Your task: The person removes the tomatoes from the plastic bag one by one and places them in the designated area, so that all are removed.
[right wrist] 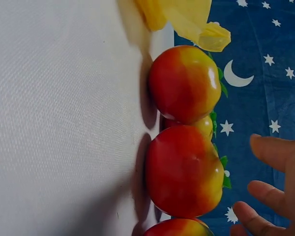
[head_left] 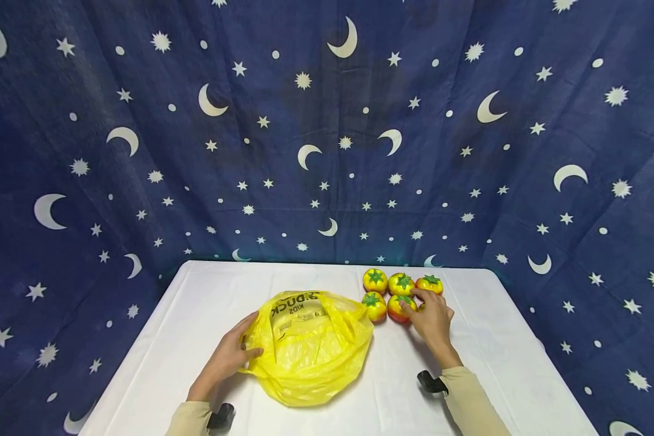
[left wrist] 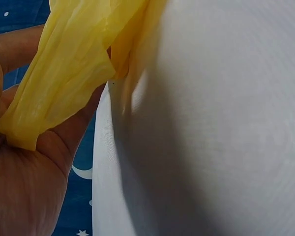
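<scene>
A yellow plastic bag [head_left: 321, 387] with dark printing lies with its mouth open upward on the white table. My left hand [head_left: 230, 356] holds the bag's left rim, the thumb over the edge and the fingers on the outside. In the left wrist view, a yellow fold of the bag [left wrist: 73, 64] lies across that hand's palm. Several red-and-yellow toy tomatoes [head_left: 375, 281] with green leafy tops sit in two rows right of the bag. My right hand [head_left: 433, 318] hovers over the right end of the front row, fingers spread beside a tomato [right wrist: 184, 172], partly hiding those behind.
A white cloth covers the table [head_left: 196, 303]. Behind it hangs a dark blue curtain [head_left: 283, 224] with moons and stars. The bag's right edge comes close to the nearest front-row tomato [head_left: 374, 307]. Black wrist mounts [head_left: 432, 383] stick out beside both sleeves.
</scene>
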`<control>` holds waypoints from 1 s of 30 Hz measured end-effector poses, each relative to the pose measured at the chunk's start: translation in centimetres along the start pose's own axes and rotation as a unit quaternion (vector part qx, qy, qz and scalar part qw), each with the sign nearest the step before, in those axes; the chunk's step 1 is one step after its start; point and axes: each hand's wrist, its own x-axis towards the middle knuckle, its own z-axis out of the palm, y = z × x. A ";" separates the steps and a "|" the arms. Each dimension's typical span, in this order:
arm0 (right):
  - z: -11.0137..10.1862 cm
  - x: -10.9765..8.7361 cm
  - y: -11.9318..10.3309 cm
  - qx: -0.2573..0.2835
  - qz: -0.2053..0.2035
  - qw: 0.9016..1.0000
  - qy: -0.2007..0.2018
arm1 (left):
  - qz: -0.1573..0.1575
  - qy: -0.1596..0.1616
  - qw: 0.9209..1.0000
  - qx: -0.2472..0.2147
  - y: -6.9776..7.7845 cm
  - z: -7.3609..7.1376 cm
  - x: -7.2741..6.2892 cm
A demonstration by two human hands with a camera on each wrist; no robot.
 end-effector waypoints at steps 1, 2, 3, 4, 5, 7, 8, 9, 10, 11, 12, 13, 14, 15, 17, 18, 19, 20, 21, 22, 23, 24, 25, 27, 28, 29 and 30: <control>-0.1 0.0 0.0 0.009 -0.001 1.000 0.004 | -0.001 0.000 1.000 0.000 0.0 -0.1 0.0; -0.1 -0.1 -0.1 0.017 -0.003 1.000 0.007 | -0.002 0.001 1.000 -0.001 0.0 -0.1 0.1; -0.2 -0.1 -0.1 0.024 -0.005 1.000 0.010 | -0.003 0.001 1.000 -0.002 0.0 -0.2 0.1; -0.3 -0.1 -0.1 0.029 -0.006 0.999 0.013 | -0.003 0.002 1.000 -0.003 0.0 -0.2 0.1; -0.3 -0.2 -0.1 0.034 -0.008 0.999 0.017 | -0.002 0.003 1.000 -0.003 0.0 -0.3 0.2; -0.4 -0.2 -0.1 0.040 -0.010 0.999 0.022 | -0.002 0.004 1.000 -0.004 0.0 -0.4 0.3; -0.4 -0.2 -0.1 0.043 -0.011 0.999 0.023 | -0.002 0.005 1.000 -0.003 -0.1 -0.4 0.3; -0.5 -0.3 -0.1 0.046 -0.012 0.999 0.024 | -0.002 0.005 1.000 -0.002 -0.1 -0.5 0.3; -0.5 -0.3 -0.1 0.049 -0.012 0.998 0.026 | -0.002 0.006 1.000 -0.002 -0.1 -0.5 0.3; -0.5 -0.4 0.0 0.053 -0.013 0.998 0.029 | 0.000 0.006 1.000 0.000 -0.1 -0.6 0.3; -0.6 -0.4 0.0 0.056 -0.013 0.998 0.030 | -0.001 0.007 1.000 0.000 -0.2 -0.6 0.4; -0.6 -0.5 0.0 0.061 -0.014 0.998 0.032 | -0.001 0.009 1.000 0.001 -0.2 -0.6 0.4; -0.6 -0.5 0.0 0.065 -0.014 0.997 0.033 | -0.003 0.011 1.000 0.000 -0.2 -0.7 0.5; -0.5 -0.5 0.0 0.069 -0.013 0.997 0.035 | -0.001 0.012 1.000 0.000 -0.2 -0.8 0.6; -0.5 -0.5 0.1 0.072 -0.009 0.997 0.036 | 0.000 0.013 1.000 -0.001 -0.2 -0.9 0.8; -0.6 -0.5 0.1 0.073 -0.007 0.997 0.035 | 0.000 0.014 1.000 -0.003 -0.2 -0.9 0.9; -0.6 -0.6 0.2 0.074 -0.004 0.997 0.031 | 0.001 0.014 1.000 -0.003 -0.3 -0.8 0.9; -0.6 -0.6 0.2 0.073 -0.002 0.997 0.025 | 0.003 0.015 1.000 -0.005 -0.4 -0.8 0.9; -0.6 -0.6 0.3 0.072 0.001 0.997 0.017 | 0.004 0.016 1.000 -0.004 -0.5 -0.8 0.9; -0.6 -0.7 0.3 0.071 0.003 0.997 0.006 | 0.002 0.017 1.000 -0.004 -0.7 -0.8 0.8; -0.5 -0.7 0.3 0.070 0.005 0.998 -0.004 | 0.001 0.018 1.000 -0.003 -0.9 -0.8 0.7; -0.5 -0.8 0.4 0.071 0.006 0.997 -0.013 | 0.000 0.019 1.000 -0.003 -1.1 -0.8 0.7; -0.5 -0.9 0.4 0.072 0.008 0.997 -0.020 | -0.001 0.020 1.000 0.000 -1.3 -0.9 0.6; -0.5 -1.0 0.5 0.074 0.011 0.997 -0.026 | -0.007 0.023 1.000 0.002 -1.4 -1.1 0.5; -0.6 -1.0 0.6 0.076 0.012 0.997 -0.025 | -0.008 0.026 1.000 0.004 -1.4 -1.2 0.5; -0.7 -1.0 0.6 0.079 0.014 0.997 -0.021 | -0.009 0.027 1.000 0.008 -1.4 -1.3 0.5; -0.8 -1.1 0.7 0.081 0.015 0.996 -0.018 | -0.011 0.030 0.999 0.011 -1.3 -1.5 0.5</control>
